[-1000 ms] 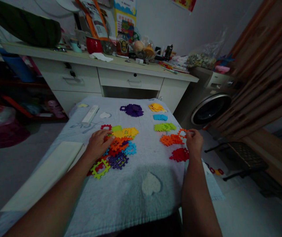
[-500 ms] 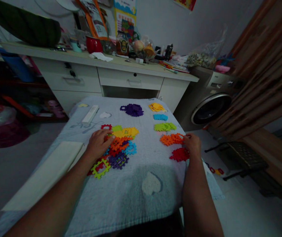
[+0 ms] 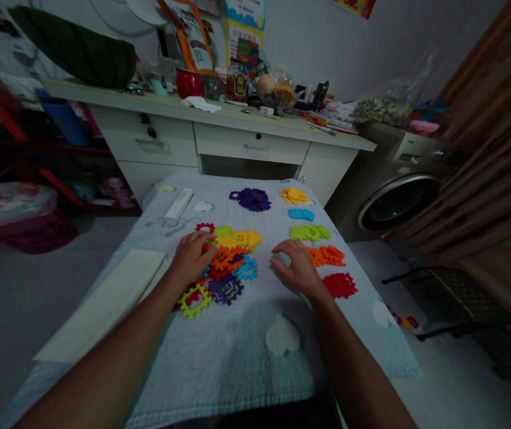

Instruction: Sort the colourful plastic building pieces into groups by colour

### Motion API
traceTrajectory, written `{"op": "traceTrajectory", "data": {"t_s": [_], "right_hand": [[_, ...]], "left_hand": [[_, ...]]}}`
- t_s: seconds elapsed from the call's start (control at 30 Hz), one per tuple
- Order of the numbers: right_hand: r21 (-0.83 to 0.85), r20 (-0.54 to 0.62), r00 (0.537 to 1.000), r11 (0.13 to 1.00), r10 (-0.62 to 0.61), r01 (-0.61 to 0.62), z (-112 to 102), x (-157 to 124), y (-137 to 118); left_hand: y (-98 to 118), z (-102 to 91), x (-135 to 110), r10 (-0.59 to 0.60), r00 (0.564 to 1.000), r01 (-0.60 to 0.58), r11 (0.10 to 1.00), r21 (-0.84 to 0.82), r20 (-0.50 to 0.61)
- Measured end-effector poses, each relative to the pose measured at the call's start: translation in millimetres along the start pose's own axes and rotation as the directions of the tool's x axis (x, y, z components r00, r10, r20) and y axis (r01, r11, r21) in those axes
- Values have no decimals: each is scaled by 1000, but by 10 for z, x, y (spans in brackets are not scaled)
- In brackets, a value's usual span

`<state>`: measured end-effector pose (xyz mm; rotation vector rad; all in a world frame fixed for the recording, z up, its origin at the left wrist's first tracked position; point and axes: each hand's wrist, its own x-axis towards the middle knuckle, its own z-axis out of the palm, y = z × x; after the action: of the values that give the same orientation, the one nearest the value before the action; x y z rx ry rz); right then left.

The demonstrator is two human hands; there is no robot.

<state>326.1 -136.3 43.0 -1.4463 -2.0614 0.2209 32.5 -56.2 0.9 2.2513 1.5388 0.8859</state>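
Note:
My left hand rests with curled fingers on a mixed heap of coloured plastic interlocking tiles in the middle of a pale blue towel. Whether it grips one is hidden. My right hand hovers over bare towel between the heap and the sorted piles, fingers spread and holding nothing. To its right lie an orange pile and a red pile. Farther back are green, blue, yellow and purple piles.
A white remote and a folded white cloth lie on the towel's left side. Behind stands a cluttered white desk with drawers; a washing machine is to the right, a dark chair beside it.
My right hand left the orange pile, where it set an orange tile down, and moved left toward the mixed heap. The left hand stayed on the heap. The view shifted slightly.

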Motion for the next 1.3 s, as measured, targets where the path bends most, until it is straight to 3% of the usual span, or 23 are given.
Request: {"op": "traceTrajectory", "data": {"t_s": [0.07, 0.17, 0.33, 0.6, 0.83, 1.03, 1.2, 1.3], "right_hand": [[31, 137, 986, 995, -94, 91, 148, 7, -166], [26, 237, 966, 994, -106, 103, 285, 9, -263], [-17, 266, 964, 999, -22, 27, 395, 28, -248], [-1, 255, 966, 999, -42, 44, 412, 34, -230], [182, 145, 986, 978, 78, -104, 348, 20, -143], [528, 164, 953, 794, 254, -302, 248, 73, -34], [532, 47, 936, 784, 349, -319, -90, 389, 267], [474, -67, 894, 803, 442, -361, -325, 667, 590]], "left_hand": [[-3, 1, -2, 1, 1000, -1, 1000, 4, -3], [-35, 20, -3, 12, 1000, -12, 1000, 5, -9], [-93, 61, -1, 29, 999, -28, 1000, 7, -30], [-79, 52, -5, 25, 999, -25, 1000, -5, -24], [-96, 63, 0, 37, 999, -37, 999, -2, -31], [-77, 50, 1, 23, 999, -24, 1000, -20, -39], [-57, 40, -2, 3, 999, -4, 1000, -30, -40], [-58, 40, -3, 0, 999, -1, 1000, -30, -41]]}}
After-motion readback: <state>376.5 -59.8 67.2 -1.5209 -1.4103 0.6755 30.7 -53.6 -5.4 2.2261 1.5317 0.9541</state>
